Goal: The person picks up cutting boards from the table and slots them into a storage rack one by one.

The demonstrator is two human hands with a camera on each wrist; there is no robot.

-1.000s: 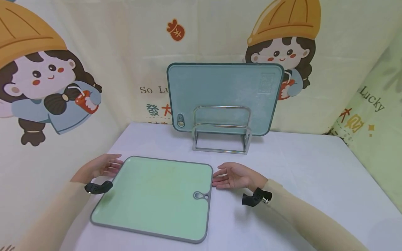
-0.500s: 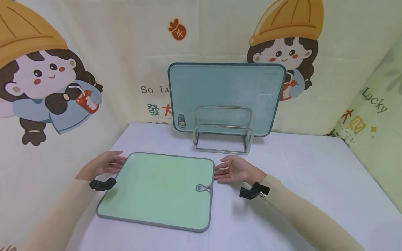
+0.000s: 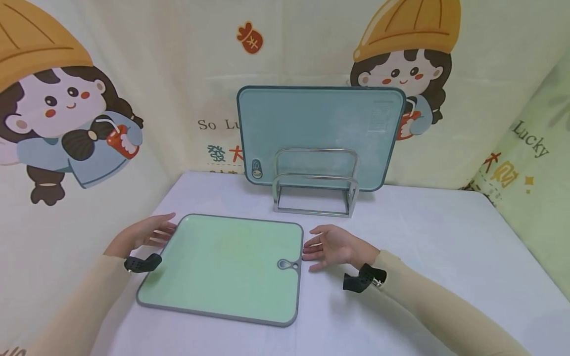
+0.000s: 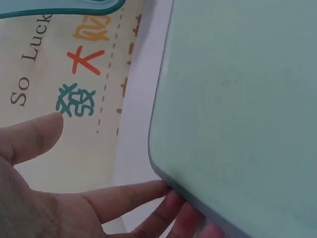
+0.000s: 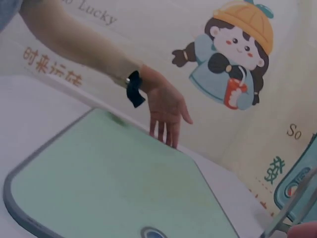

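A light green cutting board (image 3: 222, 267) with a grey rim lies flat on the white table, its hanging hole on the right. My left hand (image 3: 141, 235) is beside its far left corner, and in the left wrist view the straight fingers (image 4: 131, 198) touch the rim, thumb raised. At the right edge, my right hand (image 3: 342, 247) has its palm turned toward the board, fingers extended with their tips right at the rim. Only a fingertip (image 5: 304, 231) of that hand shows in the right wrist view. Neither hand grips anything.
Behind the green board stands a metal rack (image 3: 314, 214) holding a blue-green cutting board (image 3: 307, 123) upright. A cloth backdrop (image 3: 209, 94) with cartoon figures hangs behind the table (image 3: 436, 237). Both wrists wear black bands.
The green board has shifted away from me and slightly right, toward the rack, with both hands at its sides. In the last half second it barely moves, while the right hand's fingers spread.
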